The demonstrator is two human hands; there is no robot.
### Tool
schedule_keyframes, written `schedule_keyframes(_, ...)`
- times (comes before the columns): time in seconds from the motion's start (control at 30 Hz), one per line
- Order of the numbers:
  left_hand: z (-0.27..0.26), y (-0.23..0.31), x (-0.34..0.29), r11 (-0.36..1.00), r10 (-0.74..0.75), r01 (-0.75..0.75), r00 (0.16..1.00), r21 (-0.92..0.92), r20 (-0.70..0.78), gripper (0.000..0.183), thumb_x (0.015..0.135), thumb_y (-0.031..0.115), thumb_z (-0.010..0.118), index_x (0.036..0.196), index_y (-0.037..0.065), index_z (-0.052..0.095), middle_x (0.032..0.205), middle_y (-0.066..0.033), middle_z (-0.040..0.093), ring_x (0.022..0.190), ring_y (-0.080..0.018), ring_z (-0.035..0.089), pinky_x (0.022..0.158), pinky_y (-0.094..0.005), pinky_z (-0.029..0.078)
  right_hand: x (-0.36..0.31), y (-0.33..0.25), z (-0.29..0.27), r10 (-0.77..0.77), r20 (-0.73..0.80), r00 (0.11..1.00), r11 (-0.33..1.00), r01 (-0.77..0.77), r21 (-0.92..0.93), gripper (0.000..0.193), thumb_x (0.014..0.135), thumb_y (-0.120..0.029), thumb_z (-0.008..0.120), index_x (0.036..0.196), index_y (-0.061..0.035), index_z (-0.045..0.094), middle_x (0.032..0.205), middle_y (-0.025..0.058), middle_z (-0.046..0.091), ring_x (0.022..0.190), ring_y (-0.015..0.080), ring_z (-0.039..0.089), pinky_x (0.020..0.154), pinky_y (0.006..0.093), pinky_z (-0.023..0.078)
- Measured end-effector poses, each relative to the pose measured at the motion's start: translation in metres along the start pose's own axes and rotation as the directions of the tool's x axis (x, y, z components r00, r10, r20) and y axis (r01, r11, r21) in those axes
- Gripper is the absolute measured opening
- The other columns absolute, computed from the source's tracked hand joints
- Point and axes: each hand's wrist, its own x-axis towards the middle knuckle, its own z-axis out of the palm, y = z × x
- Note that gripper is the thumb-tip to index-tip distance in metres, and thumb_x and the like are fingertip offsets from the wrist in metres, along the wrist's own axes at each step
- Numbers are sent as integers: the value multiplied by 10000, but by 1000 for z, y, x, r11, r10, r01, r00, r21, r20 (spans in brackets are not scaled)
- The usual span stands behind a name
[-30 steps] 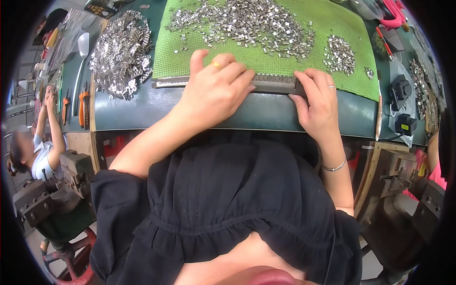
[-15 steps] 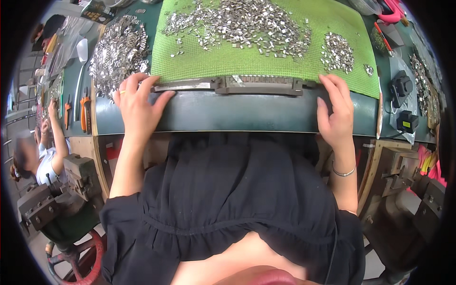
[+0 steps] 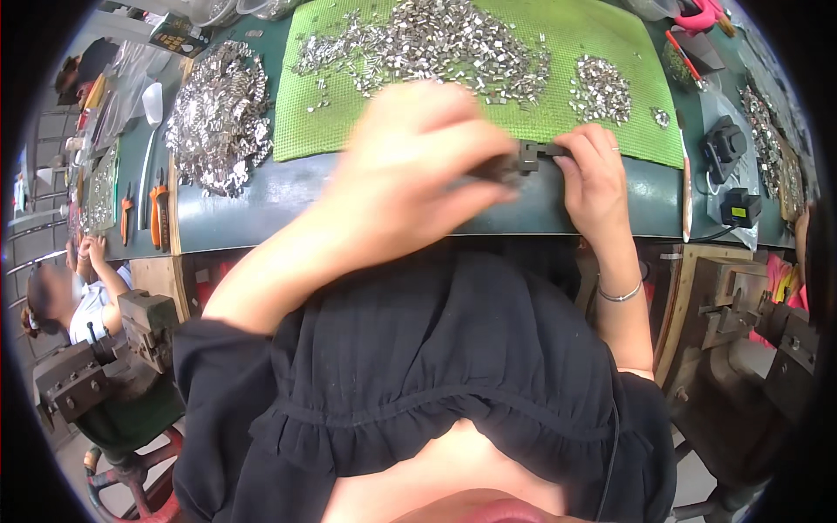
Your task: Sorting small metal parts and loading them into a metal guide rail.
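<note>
A long dark metal fixture sits at the front edge of the green mat, mostly hidden behind my left hand. My left hand, smeared by motion, reaches across from the left and is closed round the fixture's middle. Its dark body shows between the thumb and fingers. My right hand pinches the narrow right end of the same fixture between thumb and fingers. Beyond both hands, a wide heap of small shiny metal pieces covers the far part of the green mat.
A smaller metal pile lies at the mat's right. To the left are a large heap of metal parts and orange-handled pliers. Black devices stand at right. Machine vises flank me; a co-worker sits far left.
My left hand has left the fixture's left end, swung right and closed on its middle. My right hand has moved slightly left and now pinches the right end.
</note>
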Motion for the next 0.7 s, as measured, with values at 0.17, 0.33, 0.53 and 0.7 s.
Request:
schedule_keyframes(0.17,62,-20,-2,923,-253,176,948,343,194,264,807,276,751,999,98,716,975,-54,603,972,-243,569,855,-389,391,3,-1,6,-46,32,998,998,45,38,212,738,61,640,932,-14,601,897,133,580,887,355,541,764,429,440)
schedule_keyframes(0.33,57,-22,-37,914,-297,276,955,297,26,243,788,269,753,959,100,713,957,-57,594,952,-257,553,835,-402,377,12,-24,-1,-133,24,991,980,128,154,149,760,15,658,887,-20,588,791,139,587,785,346,568,745,435,450)
schedule_keyframes(0.53,55,-12,-55,929,-195,176,980,325,28,393,749,164,768,1130,107,689,979,-25,590,892,-224,576,800,-383,395,9,-40,-21,-192,364,911,981,187,50,133,764,-40,674,802,-42,546,746,123,601,761,321,588,739,421,459)
schedule_keyframes(0.7,30,-16,-47,932,-320,293,942,214,104,460,784,216,778,1210,91,656,995,-65,634,944,-264,608,829,-375,420,31,-51,-73,-133,113,985,985,119,123,268,740,-63,774,979,-21,661,882,128,681,851,296,656,758,376,502)
